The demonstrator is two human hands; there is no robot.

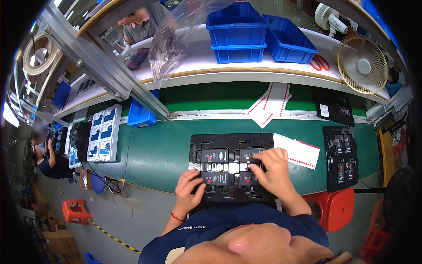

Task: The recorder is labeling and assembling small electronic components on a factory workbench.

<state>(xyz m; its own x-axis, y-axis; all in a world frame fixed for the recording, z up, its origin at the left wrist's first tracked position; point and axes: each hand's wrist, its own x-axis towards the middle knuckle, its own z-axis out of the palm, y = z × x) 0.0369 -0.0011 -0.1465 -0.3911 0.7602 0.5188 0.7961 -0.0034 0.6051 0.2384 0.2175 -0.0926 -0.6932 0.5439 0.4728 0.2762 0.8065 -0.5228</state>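
Observation:
A black plastic tray (234, 192) lies on the green bench in front of me, holding several flat black battery packs, such as the lower left battery pack (215, 178). My left hand (190, 190) rests at the tray's left edge, its fingers apart and curved toward that pack. Over the tray's right side is my right hand (274, 172). Its thumb and fingers are spread at the right end of the upper right battery pack (247, 155), covering part of it. Neither hand visibly lifts anything.
White sheets with red marks (303, 153) lie right of the tray. Beyond them is another black tray (340, 176) with battery packs. A white tray (113, 132) with blue pieces stands left. Blue bins (237, 33) and a fan (363, 66) sit on the shelf. A red stool (338, 210) stands right.

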